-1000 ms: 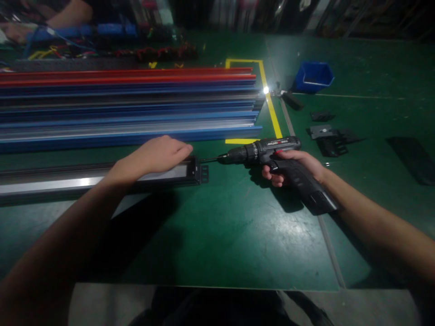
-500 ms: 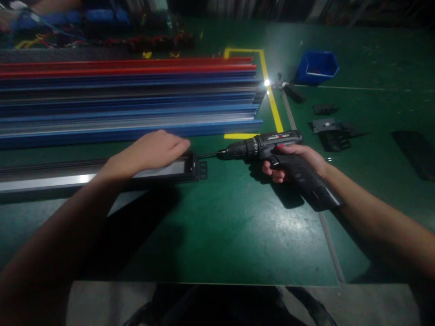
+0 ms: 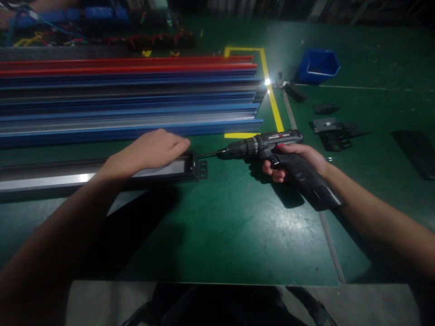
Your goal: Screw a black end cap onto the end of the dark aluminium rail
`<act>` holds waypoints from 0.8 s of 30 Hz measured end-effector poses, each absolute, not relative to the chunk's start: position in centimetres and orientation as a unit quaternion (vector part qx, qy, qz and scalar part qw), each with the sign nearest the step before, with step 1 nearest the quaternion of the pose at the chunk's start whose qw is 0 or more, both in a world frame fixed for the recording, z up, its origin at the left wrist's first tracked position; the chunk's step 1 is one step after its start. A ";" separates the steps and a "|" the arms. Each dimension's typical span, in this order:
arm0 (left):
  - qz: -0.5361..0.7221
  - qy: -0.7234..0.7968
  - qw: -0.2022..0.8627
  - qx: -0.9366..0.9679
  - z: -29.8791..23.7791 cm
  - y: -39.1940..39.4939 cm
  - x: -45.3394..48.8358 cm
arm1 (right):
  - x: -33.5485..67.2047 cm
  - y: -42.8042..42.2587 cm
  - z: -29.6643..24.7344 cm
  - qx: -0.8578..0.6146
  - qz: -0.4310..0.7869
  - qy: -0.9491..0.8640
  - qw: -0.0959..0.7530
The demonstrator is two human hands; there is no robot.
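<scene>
A long black channel with a pale strip along its top (image 3: 68, 179) lies across the green table (image 3: 220, 235). It ends in a black end cap with a slotted bracket (image 3: 199, 166). My left hand (image 3: 152, 149) rests on top of the channel just left of that cap, fingers curved down over it. My right hand (image 3: 294, 160) grips the handle of a black cordless drill (image 3: 272, 147). The drill lies level and its bit (image 3: 207, 155) touches the end cap from the right.
A stack of long blue, grey and red profiles (image 3: 129, 97) lies behind the channel. Yellow tape (image 3: 272, 99) marks the table. A blue bin (image 3: 317, 65) and black brackets (image 3: 331, 131) sit at the right. Cables (image 3: 102, 40) lie at the back.
The view shifted slightly between the first frame and the later ones. Both hands, the drill and the channel keep the same relation to each other.
</scene>
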State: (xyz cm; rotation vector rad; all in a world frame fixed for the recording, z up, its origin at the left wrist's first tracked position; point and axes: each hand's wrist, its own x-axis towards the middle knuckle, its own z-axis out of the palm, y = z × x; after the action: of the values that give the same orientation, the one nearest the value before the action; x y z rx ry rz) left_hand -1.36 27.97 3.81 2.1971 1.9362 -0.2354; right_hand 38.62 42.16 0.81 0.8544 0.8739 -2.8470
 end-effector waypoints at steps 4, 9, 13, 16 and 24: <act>-0.082 0.651 0.097 0.748 3.9 28.0 -1.3 | 38.6 42.2 0.7 0.288 -0.914 0.285 0.025; -0.096 0.640 0.090 0.757 3.8 28.1 -1.5 | 38.7 42.4 0.6 0.276 -0.915 0.292 0.033; -0.112 0.637 0.088 0.758 4.1 28.0 -1.2 | 38.7 42.2 0.7 0.265 -0.919 0.291 0.030; -0.112 0.641 0.091 0.754 4.4 27.9 -0.8 | 38.7 42.0 0.8 0.247 -0.924 0.291 0.032; -0.098 0.625 0.094 0.769 4.5 27.8 -0.8 | 38.4 41.5 1.0 0.215 -0.927 0.307 0.021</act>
State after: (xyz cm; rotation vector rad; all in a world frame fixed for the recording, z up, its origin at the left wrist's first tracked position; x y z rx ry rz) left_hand -0.81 27.83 4.48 2.2805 1.8548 -0.2905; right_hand 38.43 41.51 1.00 0.6654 0.9522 -2.8736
